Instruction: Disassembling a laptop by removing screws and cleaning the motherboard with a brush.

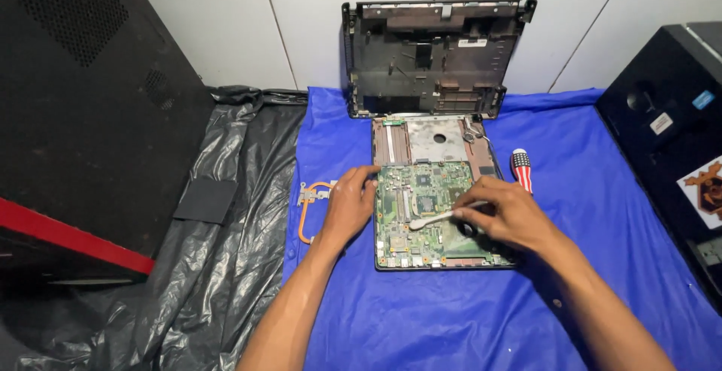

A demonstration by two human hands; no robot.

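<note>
Head view, edges: the blue cloth covers the middle and right of the work surface; its left edge meets crumpled black plastic sheeting.
Left bound: a large black computer case stands at the left, over the sheeting.
Right bound: a second black case stands at the right edge of the cloth.
Back bound: a white tiled wall, with a stripped laptop shell propped upright against it.
Open room: bare blue cloth lies in front of the board, between the two forearms and toward the near edge; more lies to the right, between the board and the right-hand case.
Board: the green motherboard lies flat in the laptop base tray at the middle of the cloth.
Left hand: fingers loosely curled, palm down, resting on the left edge of the motherboard; it grips nothing.
Right hand: fingers pinched closed round a small white brush, whose head touches the middle of the board.
Near the left hand: a copper heat pipe lies on the cloth just beside the wrist.
Near the right hand: a screwdriver with a red-and-white striped handle lies on the cloth just behind it, beside the tray.
</note>
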